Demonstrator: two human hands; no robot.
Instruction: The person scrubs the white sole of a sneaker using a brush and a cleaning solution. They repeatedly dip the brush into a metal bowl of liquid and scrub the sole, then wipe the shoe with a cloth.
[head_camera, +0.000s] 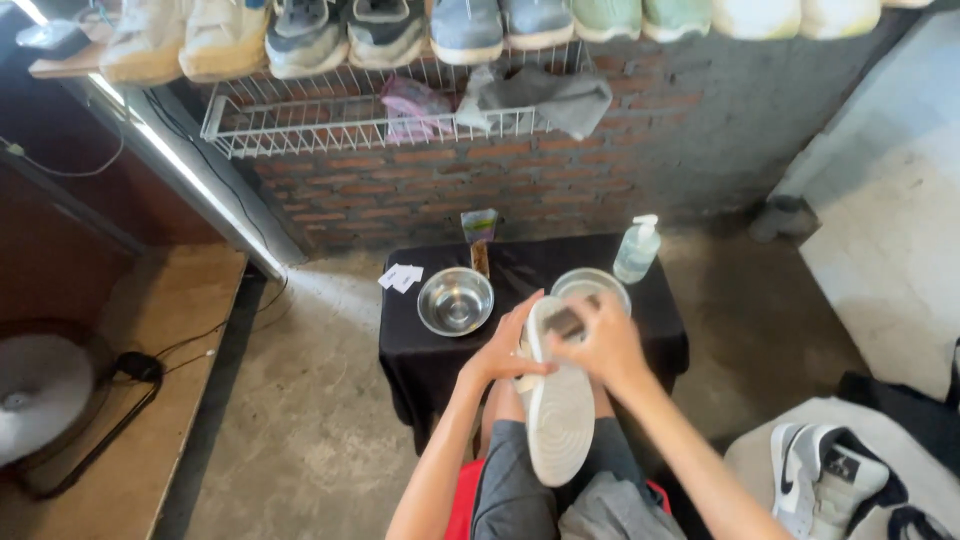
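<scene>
Head view: the shoe (560, 415) lies sole-up, long way down mid-frame, left hand (505, 350) gripping its side, right hand (600, 340) pinching a brush (565, 322) on its top end.

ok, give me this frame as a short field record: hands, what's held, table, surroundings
left hand: steadies the shoe at its side
right hand: presses a dark brush on the sole near the toe
shoe: white, sole up, resting on the lap
table: small, black cloth cover
on table: steel bowl, second bowl partly behind the hands, pump bottle, white cards
behind: brick wall, wire rack with cloths, row of shoes above
lower right: another sneaker, white and dark
</scene>
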